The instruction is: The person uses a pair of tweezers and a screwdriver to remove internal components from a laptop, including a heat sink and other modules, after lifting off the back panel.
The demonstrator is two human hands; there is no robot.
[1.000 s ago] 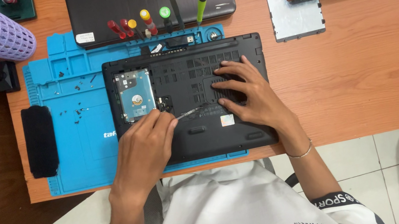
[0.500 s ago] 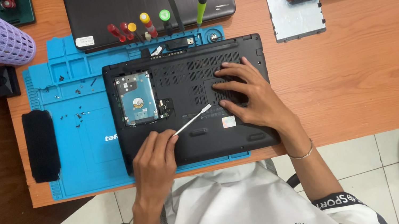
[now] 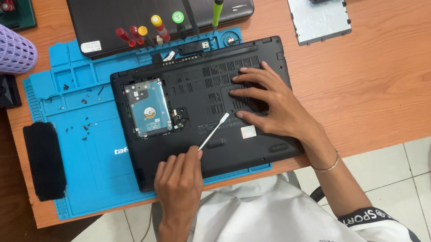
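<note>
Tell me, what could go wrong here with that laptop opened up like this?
The left hand holds a thin metal tool over the upturned laptop; a slip could scratch the case or jab the right hand pressing beside its tip. The drive lies exposed in its bay, so a stray poke might harm it. Small screws lie loose on the blue mat and could roll away or get lost.

Head view, straight down, close overhead
</note>
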